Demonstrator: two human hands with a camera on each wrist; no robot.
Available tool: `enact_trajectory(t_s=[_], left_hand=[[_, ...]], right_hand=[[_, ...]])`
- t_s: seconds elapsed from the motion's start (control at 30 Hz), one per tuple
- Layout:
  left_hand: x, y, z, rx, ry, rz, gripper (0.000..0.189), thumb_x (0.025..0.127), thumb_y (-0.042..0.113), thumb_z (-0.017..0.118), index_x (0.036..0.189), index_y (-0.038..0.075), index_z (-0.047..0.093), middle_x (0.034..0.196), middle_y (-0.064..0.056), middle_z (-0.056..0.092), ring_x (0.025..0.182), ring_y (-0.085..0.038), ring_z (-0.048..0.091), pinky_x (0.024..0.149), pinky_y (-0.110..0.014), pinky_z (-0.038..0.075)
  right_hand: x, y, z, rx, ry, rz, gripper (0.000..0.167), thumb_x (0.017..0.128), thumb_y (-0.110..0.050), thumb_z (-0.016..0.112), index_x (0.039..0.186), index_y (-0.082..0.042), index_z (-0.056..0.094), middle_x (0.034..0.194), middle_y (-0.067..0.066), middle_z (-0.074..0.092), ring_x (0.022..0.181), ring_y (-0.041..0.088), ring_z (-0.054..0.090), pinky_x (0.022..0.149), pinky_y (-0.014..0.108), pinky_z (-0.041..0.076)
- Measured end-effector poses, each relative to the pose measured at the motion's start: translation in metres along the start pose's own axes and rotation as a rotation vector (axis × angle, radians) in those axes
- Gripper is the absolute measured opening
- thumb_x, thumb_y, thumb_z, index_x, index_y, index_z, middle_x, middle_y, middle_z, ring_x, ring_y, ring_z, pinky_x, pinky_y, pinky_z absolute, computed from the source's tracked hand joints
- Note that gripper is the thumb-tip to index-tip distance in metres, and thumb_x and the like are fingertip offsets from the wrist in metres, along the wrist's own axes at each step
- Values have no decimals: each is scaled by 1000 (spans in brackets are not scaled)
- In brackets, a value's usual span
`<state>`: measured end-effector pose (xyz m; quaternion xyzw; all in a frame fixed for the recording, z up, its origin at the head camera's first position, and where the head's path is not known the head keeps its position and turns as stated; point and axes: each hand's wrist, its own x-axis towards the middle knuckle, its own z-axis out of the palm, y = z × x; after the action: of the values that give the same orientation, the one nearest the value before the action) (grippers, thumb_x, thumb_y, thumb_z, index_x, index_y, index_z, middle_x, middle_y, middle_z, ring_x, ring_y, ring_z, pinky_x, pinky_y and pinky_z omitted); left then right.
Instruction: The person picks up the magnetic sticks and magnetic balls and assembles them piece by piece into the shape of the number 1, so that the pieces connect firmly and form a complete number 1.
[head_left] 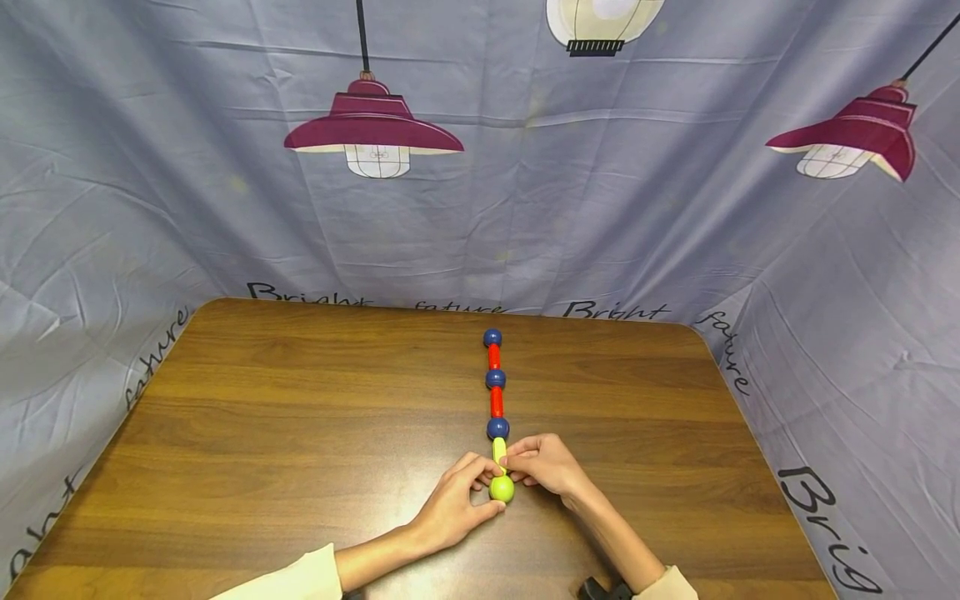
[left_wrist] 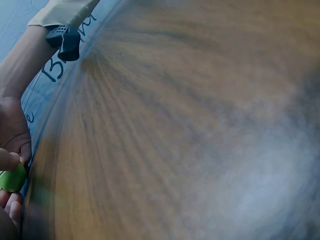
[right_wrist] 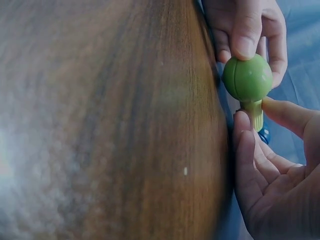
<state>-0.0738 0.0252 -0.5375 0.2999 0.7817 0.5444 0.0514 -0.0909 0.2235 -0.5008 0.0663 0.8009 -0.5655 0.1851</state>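
Note:
A straight chain of balls and rods lies on the table, running away from me. At its near end is a yellow-green ball [head_left: 502,489], which my left hand [head_left: 455,498] grips between thumb and fingers. My right hand [head_left: 547,466] pinches the yellow rod [head_left: 499,450] joined to that ball. Beyond the rod come a blue ball [head_left: 498,428], a red rod [head_left: 497,402], a second blue ball [head_left: 495,379], another red rod [head_left: 493,357] and a third blue ball [head_left: 492,337]. In the right wrist view the green ball [right_wrist: 247,78] sits against the rod, with fingers of both hands around them.
The brown wooden table [head_left: 315,400] has rounded far corners. Grey-blue curtain [head_left: 480,217] with printed lamps and lettering hangs behind it and along both sides. A black device [head_left: 600,590] is at the right wrist, by the near edge of the view.

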Motion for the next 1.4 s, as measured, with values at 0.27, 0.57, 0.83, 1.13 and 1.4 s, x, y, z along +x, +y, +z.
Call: enact_trajectory(t_s=[0.27,0.57,0.83,1.13,1.4], left_hand=[[-1,1,-3,-19,1,-4,35,80,3,82,109,9,63,102,4,57,95,-9,59,83,-26,54],[-5,-1,-8,-33,11,8,36,79,-1,82,108,8,62,102,2,57,95,-11,59,84,-26,54],[-10,-2,-15,-31,16,2,37,78,-2,82,109,6,62,103,2,56,95,-12,58,85,-27,54],[-14,-4,-20,-2,26,1,36,79,-1,82,109,7,62,102,4,57,94,-11,59,82,-25,55],[-14,-5,-24,9,31,1,36,78,-2,82,107,6,63,102,2,58,93,-12,60,81,-25,55]], right_hand=[[2,-2,2,3,-14,-3,23,87,-12,76,99,6,70,81,9,74,68,13,66,59,24,52],[6,-3,9,8,-19,-9,21,85,-12,75,98,5,71,80,8,73,68,14,67,59,25,52],[7,-7,17,1,-26,-20,22,85,-12,76,97,5,71,80,9,74,67,14,67,57,24,51],[8,-12,24,-10,-30,-34,21,86,-12,76,98,5,71,81,9,74,67,13,67,57,25,51],[12,-14,28,-14,-38,-43,20,86,-11,77,96,5,72,80,9,73,66,13,66,55,23,51]])
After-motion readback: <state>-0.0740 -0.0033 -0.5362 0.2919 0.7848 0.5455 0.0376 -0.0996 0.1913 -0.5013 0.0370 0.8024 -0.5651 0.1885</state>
